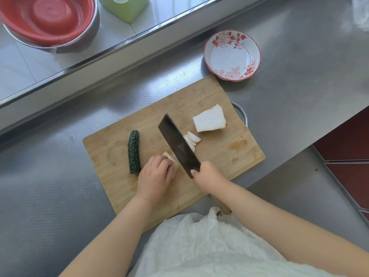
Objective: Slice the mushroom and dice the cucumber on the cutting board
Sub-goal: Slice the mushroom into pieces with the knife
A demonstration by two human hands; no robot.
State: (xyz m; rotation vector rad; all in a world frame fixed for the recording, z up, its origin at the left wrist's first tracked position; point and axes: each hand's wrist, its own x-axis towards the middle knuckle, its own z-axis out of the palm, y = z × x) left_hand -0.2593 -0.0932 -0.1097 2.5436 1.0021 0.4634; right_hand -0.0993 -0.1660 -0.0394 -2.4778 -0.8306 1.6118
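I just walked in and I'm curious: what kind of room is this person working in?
Most likely a kitchen, perhaps a commercial one. A stainless steel counter carries a wooden cutting board with mushroom pieces and a cucumber, and the right hand grips a cleaver.

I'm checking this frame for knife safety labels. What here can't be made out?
All in the head view:
- Left hand fingertips: curled under on the mushroom piece, so their gap to the cleaver is hidden.
- Cleaver handle: covered by the right hand.
- Cleaver's cutting edge: hidden below the blade.
- Red basin: cut off by the top edge.
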